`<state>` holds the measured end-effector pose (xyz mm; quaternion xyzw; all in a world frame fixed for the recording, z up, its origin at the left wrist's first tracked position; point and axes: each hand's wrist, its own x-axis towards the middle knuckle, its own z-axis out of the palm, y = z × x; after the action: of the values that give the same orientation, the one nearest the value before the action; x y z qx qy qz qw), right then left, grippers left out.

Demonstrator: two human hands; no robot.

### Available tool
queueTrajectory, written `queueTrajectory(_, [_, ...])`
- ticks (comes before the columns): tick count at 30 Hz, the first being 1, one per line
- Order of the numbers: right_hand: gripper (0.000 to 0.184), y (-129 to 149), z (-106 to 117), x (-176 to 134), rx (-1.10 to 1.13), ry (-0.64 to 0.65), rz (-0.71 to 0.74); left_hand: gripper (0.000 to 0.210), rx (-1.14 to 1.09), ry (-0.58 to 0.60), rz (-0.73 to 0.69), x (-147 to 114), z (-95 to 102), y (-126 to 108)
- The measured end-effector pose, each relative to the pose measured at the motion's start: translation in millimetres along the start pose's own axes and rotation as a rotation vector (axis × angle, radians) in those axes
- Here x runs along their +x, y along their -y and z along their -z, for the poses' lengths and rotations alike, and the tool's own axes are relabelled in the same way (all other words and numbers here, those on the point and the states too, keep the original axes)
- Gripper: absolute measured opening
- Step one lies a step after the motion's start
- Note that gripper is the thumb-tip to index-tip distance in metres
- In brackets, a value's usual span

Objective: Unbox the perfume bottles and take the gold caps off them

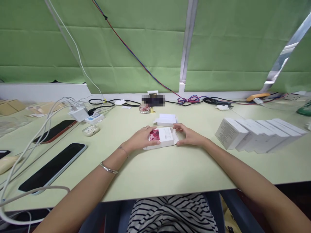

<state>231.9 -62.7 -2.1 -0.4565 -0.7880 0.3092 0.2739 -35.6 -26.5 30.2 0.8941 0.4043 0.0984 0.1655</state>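
Left fingers (147,128) around printed white box (166,135)

this looks like an office — a desk (170,174) with phones (54,166), chargers (79,114), coiled cables (215,101).

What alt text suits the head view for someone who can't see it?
A left hand holds a small white cardboard box with a red picture, while the right hand is at its white end flap, over a pale green table. A row of white cardboard boxes stands to the right; dark-screened rectangular phones lie to the left.
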Motion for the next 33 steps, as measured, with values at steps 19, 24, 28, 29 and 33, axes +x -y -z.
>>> queueTrajectory(19, [0.046,6.5,-7.9,0.8,0.055,-0.012,0.137,0.074,0.008,-0.008,-0.029,-0.4,-1.8,3.5])
queueTrajectory(24, [0.043,4.6,-7.7,-0.7,0.119,0.003,0.198,0.075,-0.002,0.000,-0.028,-0.7,-0.8,1.6])
queueTrajectory(28, [0.045,5.7,-7.8,-1.6,0.148,0.016,0.206,0.075,-0.005,-0.004,-0.029,-0.9,-0.1,0.4])
queueTrajectory(29, [0.043,6.4,-7.7,-1.8,0.134,0.013,0.201,0.074,-0.003,-0.004,-0.028,-0.8,0.0,0.5])
queueTrajectory(33, [0.033,9.3,-6.6,-2.3,0.062,-0.006,0.170,0.075,0.013,0.005,-0.020,-0.8,0.3,1.3])
